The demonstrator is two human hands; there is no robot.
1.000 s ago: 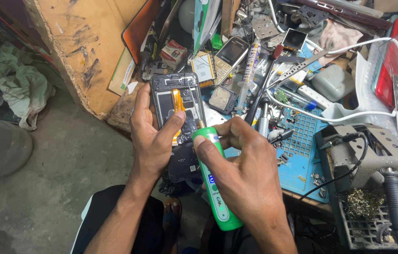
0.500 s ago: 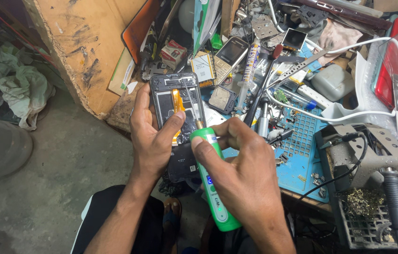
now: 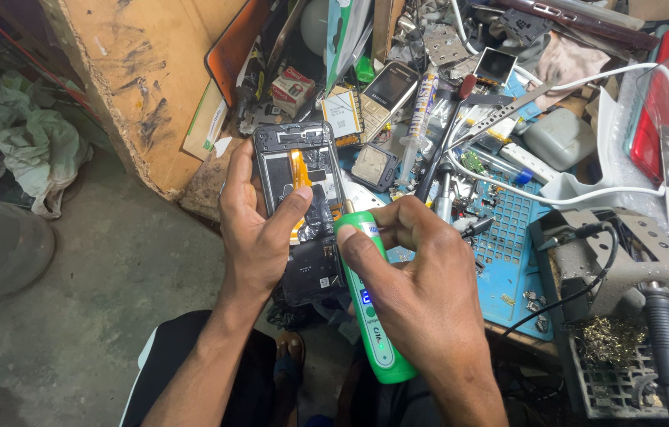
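At the far left, crumpled pale rags (image 3: pixel 30 154) lie on the concrete floor (image 3: pixel 105 316), beside a scuffed wooden board (image 3: pixel 125 79) leaning at the worktop's left edge. The left hand (image 3: pixel 259 233) holds an opened phone (image 3: pixel 303 205) upright just off the worktop's near left corner; its grip wraps the phone's left side, with the thumb pressed across the exposed inside. The phone has no back cover: a dark frame, a camera block along the top, an orange flex cable (image 3: pixel 300 178) running down the middle and black parts in the lower half. Right of it, the right hand (image 3: pixel 421 292) pinches a green-and-white electric screwdriver (image 3: pixel 370 308) between thumb and fingers, grip closed on the barrel near its tip, which meets the phone's right edge. The tool's lower end points toward the person, with a small blue display on it. Farther right, a blue work mat (image 3: pixel 512 245) covers the worktop, a white cable (image 3: pixel 564 194) crosses it, and a grey stand (image 3: pixel 627 269) sits at the near right corner.
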